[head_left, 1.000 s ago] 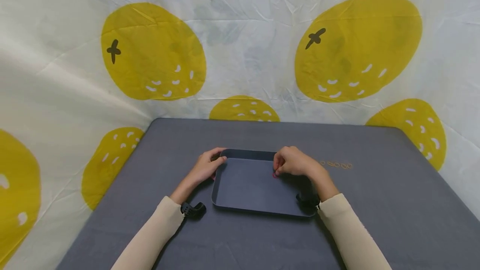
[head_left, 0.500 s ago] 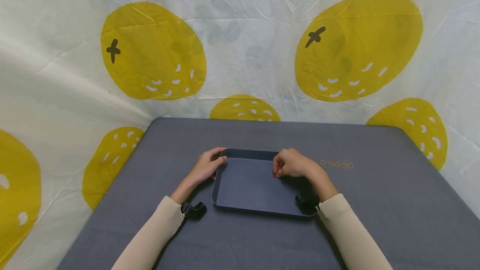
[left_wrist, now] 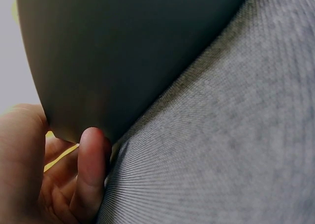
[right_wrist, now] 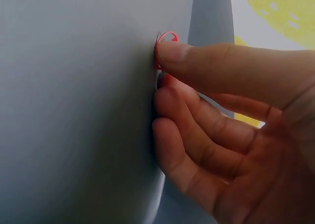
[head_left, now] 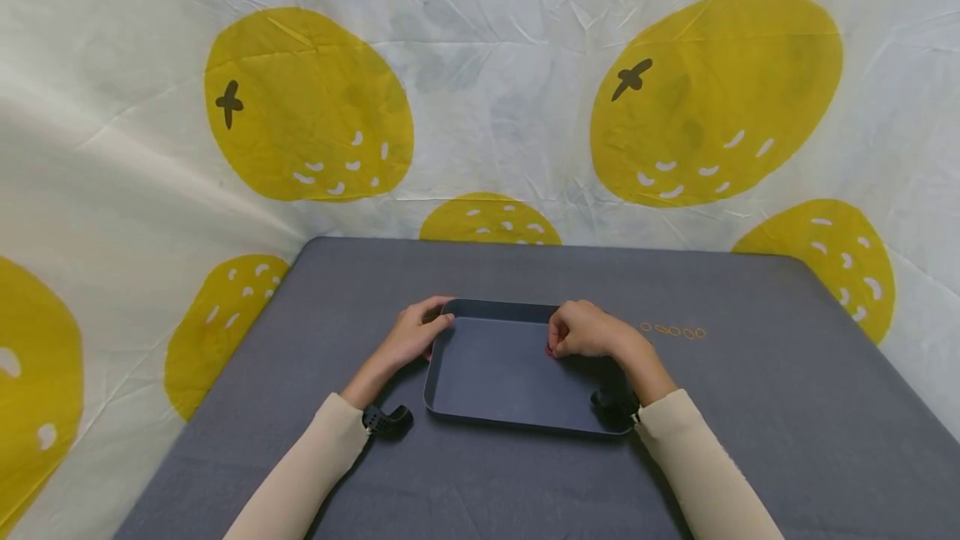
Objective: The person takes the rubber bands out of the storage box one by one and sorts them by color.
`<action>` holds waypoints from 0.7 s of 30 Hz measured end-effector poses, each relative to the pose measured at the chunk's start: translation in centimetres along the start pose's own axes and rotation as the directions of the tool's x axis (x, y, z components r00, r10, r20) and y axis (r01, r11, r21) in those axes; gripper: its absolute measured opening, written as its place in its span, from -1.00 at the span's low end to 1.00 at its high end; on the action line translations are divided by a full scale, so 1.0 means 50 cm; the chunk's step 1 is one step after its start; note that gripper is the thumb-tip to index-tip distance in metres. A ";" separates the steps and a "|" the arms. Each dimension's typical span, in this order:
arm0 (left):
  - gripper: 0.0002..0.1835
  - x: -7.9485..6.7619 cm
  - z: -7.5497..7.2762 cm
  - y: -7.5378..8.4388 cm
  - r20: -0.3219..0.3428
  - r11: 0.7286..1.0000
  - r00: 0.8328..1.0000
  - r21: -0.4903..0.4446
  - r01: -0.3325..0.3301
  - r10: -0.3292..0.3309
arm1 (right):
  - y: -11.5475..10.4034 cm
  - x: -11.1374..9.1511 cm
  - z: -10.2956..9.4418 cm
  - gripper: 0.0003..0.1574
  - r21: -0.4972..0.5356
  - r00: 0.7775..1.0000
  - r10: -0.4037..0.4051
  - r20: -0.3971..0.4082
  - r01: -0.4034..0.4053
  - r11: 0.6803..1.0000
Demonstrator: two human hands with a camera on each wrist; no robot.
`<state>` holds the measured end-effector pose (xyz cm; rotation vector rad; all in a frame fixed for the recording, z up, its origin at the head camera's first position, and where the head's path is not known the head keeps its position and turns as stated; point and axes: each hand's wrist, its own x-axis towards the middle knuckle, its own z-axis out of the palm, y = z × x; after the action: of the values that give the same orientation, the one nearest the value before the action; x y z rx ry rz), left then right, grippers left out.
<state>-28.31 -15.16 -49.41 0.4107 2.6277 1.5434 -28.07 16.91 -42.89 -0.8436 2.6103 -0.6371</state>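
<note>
A dark grey rectangular tray (head_left: 498, 377) lies on the table. My left hand (head_left: 405, 338) grips its far left corner, with the thumb at the rim and the fingers outside the wall; the left wrist view shows curled fingers (left_wrist: 91, 157) against the tray's outer side. Over the right part of the tray, my right hand (head_left: 587, 332) pinches a small red rubber band (right_wrist: 174, 36) between thumb and forefinger, close to the tray floor. Part of the band is hidden behind the thumb. The other right fingers (right_wrist: 170, 138) bend with their tips at the tray's surface.
Several thin orange rubber bands (head_left: 673, 331) lie in a row on the grey tablecloth (head_left: 750, 407), right of the tray. A white curtain (head_left: 495, 123) printed with yellow fruit hangs behind and to the left of the table.
The right hand has lowered very slightly within the tray, still pinching the red rubber band. The left hand and the tray stay in place.
</note>
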 end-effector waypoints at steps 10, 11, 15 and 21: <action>-0.69 0.001 0.003 0.002 -0.009 1.000 1.000 -0.023 0.011 -0.011 | 0.006 -0.002 -0.004 -0.84 0.009 1.000 0.006 0.000 -0.006 1.000; -0.69 0.001 0.003 0.002 -0.011 1.000 1.000 -0.022 0.009 -0.009 | 0.006 -0.004 -0.007 -0.85 0.015 1.000 0.002 -0.003 -0.002 1.000; -0.69 0.002 0.003 0.002 -0.010 1.000 1.000 -0.024 0.002 -0.002 | 0.003 -0.018 -0.025 -0.86 0.035 0.999 -0.010 -0.031 0.011 0.999; -0.65 -0.001 0.004 -0.006 0.005 0.999 1.000 -0.044 -0.003 0.004 | 0.004 -0.057 -0.064 -0.92 0.087 0.997 0.008 -0.080 -0.001 0.996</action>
<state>-28.28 -15.15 -49.79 0.4155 2.5858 1.5956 -27.32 19.79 -39.81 -0.8007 2.6334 -0.7923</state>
